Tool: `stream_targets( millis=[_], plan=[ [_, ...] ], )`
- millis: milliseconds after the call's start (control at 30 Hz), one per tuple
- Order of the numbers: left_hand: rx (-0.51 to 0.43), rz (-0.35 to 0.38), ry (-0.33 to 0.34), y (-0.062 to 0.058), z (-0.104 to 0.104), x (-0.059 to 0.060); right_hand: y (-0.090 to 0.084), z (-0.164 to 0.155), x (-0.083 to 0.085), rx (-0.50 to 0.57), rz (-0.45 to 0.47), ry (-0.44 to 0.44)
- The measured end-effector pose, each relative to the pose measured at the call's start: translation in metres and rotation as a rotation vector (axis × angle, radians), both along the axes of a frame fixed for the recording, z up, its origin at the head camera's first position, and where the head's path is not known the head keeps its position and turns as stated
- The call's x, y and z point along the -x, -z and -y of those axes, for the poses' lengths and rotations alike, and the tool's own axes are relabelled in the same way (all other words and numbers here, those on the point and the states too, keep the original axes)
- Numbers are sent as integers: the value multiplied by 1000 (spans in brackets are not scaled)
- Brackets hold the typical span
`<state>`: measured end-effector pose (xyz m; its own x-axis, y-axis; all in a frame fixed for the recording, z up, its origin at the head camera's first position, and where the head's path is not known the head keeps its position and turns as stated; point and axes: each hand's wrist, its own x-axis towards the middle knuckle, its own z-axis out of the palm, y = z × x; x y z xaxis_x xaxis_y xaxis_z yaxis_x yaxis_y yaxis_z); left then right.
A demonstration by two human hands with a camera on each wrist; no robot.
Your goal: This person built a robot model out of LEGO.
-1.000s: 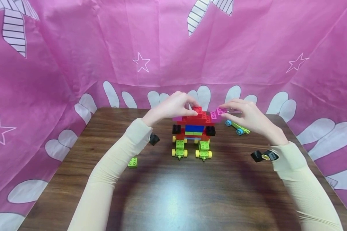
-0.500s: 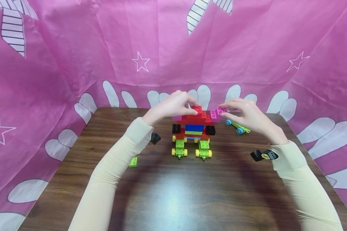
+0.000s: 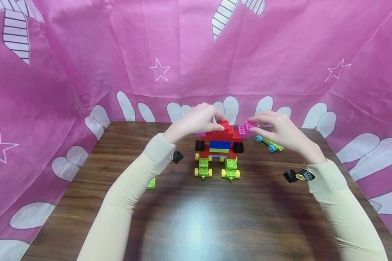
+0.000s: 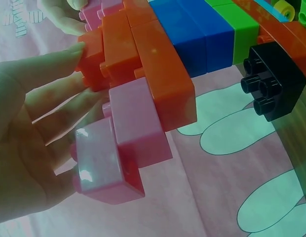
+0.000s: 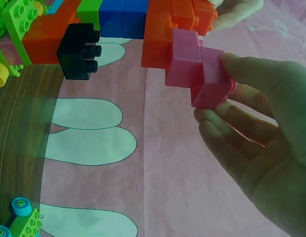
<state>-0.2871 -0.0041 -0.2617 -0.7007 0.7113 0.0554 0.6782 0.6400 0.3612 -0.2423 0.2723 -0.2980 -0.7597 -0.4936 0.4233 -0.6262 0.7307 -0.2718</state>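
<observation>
A figure built of toy building bricks stands upright on the table. My left hand (image 3: pixel 197 119) pinches the small red brick (image 3: pixel 224 125) at its top between thumb and fingers. Over on the other side, my right hand (image 3: pixel 277 131) pinches the outer pink brick (image 5: pixel 212 79) of a stepped pair. A matching pink pair (image 4: pixel 135 121) juts out beneath my left hand, which mostly hides it in the head view. Lower down are blue bricks (image 3: pixel 219 146), a black brick (image 3: pixel 200 145) on one side and another black brick (image 3: pixel 238 147) opposite. Green bases (image 3: pixel 231 168) with yellow wheels carry the figure.
Behind the figure, to the right, lies a green wheeled base (image 3: pixel 269 144) with blue wheels. A loose green brick (image 3: pixel 151 183) is partly covered by my left sleeve. The brown wooden table (image 3: pixel 248 224) backs onto a pink printed cloth (image 3: pixel 196 47).
My left forearm has shifted slightly right and covers more of the loose green brick. Both hands stay at the same bricks, and the figure has not visibly moved.
</observation>
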Motion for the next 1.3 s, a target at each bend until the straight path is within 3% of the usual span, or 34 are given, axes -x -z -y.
stream_targets(
  millis=[300, 600, 867, 1300],
  plan=[
    [-10, -16, -10, 1, 1, -3, 0, 1, 0, -2, -8, 0],
    [-49, -32, -20, 10, 4, -2, 0, 1, -1, 2, 18, 13],
    [-68, 40, 29, 8, 12, 2, 3, 1, 0, 28, 58, 8],
    [-90, 99, -4, 2, 10, 4, 1, 0, -1, 24, 18, -8]
  ],
)
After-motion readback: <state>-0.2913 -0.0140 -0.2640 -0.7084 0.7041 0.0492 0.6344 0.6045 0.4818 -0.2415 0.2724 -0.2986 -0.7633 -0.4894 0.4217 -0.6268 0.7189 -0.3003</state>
